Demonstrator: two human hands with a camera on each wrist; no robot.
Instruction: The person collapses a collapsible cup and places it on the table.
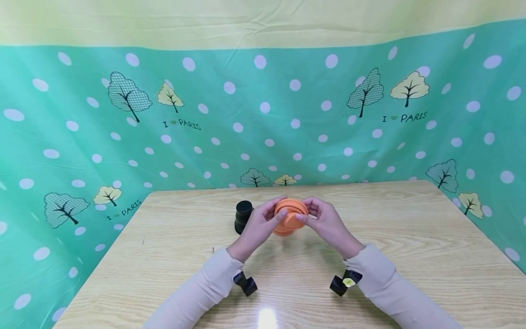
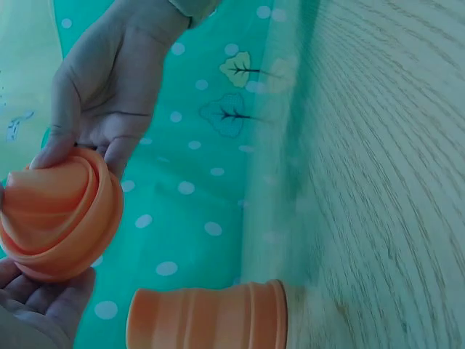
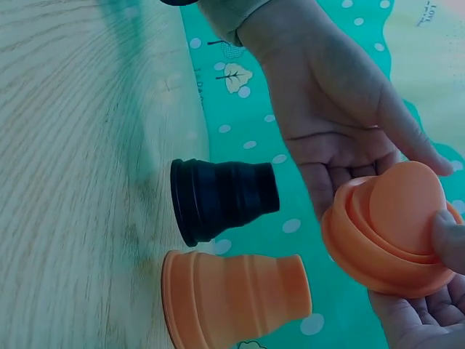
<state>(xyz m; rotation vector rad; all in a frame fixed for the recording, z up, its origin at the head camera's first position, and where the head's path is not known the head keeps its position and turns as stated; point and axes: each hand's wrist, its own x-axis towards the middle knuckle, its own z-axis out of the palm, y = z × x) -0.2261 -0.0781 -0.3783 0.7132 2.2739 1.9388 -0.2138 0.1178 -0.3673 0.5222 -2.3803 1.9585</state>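
Both hands hold an orange collapsible cup [image 1: 292, 206] above the table, its folded rings tilted and uneven. My left hand [image 1: 259, 224] grips its left side, thumb on the front and fingers round the rim. From the other side, my right hand [image 1: 330, 227] pinches it, the thumb lying against the flat round base, which shows plainly in the right wrist view. A second orange collapsible cup [image 3: 236, 298] stands extended on the table, wide rim down; in the head view it is mostly hidden behind the held cup.
A black collapsible cup [image 1: 243, 214] stands wide rim down on the wooden table [image 1: 185, 256], just left of the left hand. Behind the table hangs a green dotted curtain [image 1: 271, 132] with printed trees. Dark cameras are strapped to both wrists.
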